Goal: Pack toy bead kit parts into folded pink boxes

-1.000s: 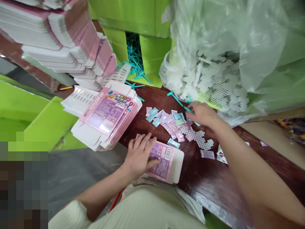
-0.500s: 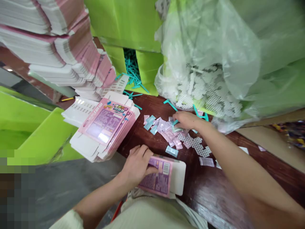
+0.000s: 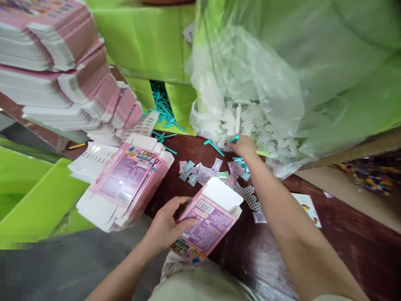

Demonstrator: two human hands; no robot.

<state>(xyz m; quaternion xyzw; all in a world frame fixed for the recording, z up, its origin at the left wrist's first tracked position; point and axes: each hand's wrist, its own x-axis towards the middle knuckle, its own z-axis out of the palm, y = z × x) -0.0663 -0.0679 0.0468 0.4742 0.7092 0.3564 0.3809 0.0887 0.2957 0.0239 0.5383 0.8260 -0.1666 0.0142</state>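
Observation:
In my left hand is a pink and purple printed carton, tilted near my lap with its white end flap standing up. The thumb lies on the printed face and the fingers are behind the left edge. My right hand is at the mouth of a clear plastic bag of white lattice pieces. A teal plastic stick shows at its fingertips; the rest of the grip is hidden. Small pink and blue sachets lie below that hand, beside a loose white lattice piece.
Flat cartons lie stacked at left, before taller stacks. Teal sticks spill from a slot in a green box. Another teal stick lies on the dark red table. A printed sheet is at right.
My right hand has moved from the sachets up to the bag's mouth, with the teal stick at its fingertips. My left hand has turned the carton so its flap end points up and away.

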